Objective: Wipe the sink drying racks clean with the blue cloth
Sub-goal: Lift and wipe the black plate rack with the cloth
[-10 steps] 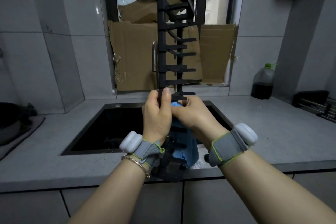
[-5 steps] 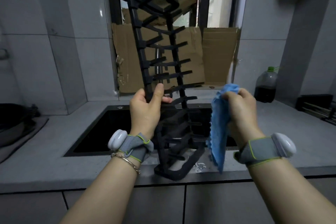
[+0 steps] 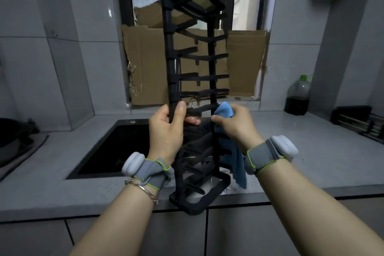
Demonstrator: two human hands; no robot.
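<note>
Behind, cardboard [image 3: 149, 68], bottle [image 3: 298, 97]; left hand [image 3: 166, 131] grips rack [image 3: 171, 48], right hand [image 3: 234, 129] clutches blue cloth [image 3: 224, 110].

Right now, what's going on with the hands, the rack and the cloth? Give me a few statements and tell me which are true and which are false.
1. The left hand grips the black rack by its left rail. True.
2. The right hand holds nothing. False: it holds the blue cloth against the rack's right rail.
3. The rack lies flat inside the sink. False: it is held upright, with its lower end at the front edge of the counter.
4. A bottle with a green cap stands on the counter to the right. True.
5. Cardboard covers the lower part of the window behind the rack. True.
</note>
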